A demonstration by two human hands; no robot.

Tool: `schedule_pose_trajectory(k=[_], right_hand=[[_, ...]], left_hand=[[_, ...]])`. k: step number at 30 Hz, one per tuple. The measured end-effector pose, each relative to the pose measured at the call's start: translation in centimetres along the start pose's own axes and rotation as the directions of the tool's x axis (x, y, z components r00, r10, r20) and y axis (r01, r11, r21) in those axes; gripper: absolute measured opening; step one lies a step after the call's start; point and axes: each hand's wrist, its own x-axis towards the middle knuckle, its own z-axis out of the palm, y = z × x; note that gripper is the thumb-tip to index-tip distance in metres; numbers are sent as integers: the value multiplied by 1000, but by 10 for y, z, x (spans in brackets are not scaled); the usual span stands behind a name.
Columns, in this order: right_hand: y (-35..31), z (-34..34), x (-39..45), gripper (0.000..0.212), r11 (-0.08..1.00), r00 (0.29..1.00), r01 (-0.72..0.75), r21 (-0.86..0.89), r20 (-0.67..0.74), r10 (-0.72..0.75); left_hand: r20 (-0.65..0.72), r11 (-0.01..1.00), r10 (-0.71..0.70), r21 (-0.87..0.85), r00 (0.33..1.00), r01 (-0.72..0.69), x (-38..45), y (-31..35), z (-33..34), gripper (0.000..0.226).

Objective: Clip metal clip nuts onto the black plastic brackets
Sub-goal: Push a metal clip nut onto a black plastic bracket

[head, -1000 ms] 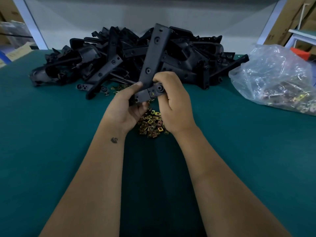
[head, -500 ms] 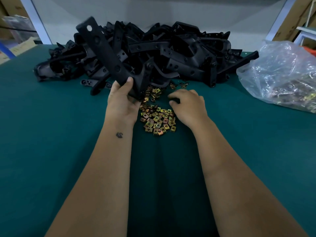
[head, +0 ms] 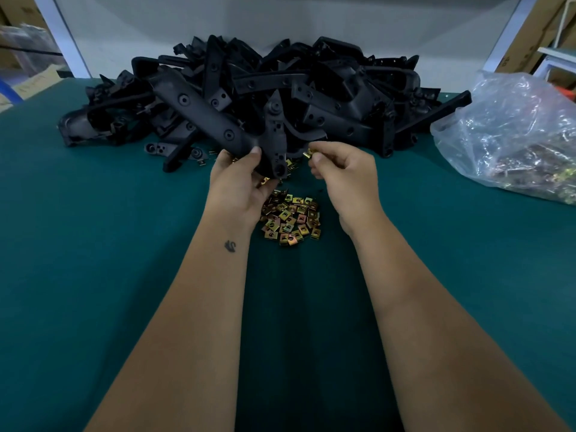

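Green surface [head: 93, 244]. My left hand [head: 240, 185] grips bracket [head: 218, 126]; right hand [head: 343, 173] pinches clip nut [head: 308, 154], 3 o'clock of bracket tab. Align slot, push square.

Black brackets [head: 249, 88], gold-bronze clip nuts [head: 291, 219], a teal table [head: 93, 244], a clear plastic bag [head: 511, 132].

Nothing here can be read properly. The cardboard box [head: 511, 59] at the upper right of the frame carries a dark printed mark, too small to make out. The carton [head: 29, 85] at the far left bears faint writing, also illegible.
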Motion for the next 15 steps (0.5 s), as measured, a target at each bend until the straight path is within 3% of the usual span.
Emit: schedule_pose_trajectory(k=[7,15], right_hand=[[-5,5,-3,25,997,999,40,72,-26,-38],[-9,5,-3,23,974,999,7,228,-44,3]], left_hand=[[-17,985,56,167,998,-52,-4,-7,10,25],[-24,993,80,86,997,-77,-5,-7,11,30]])
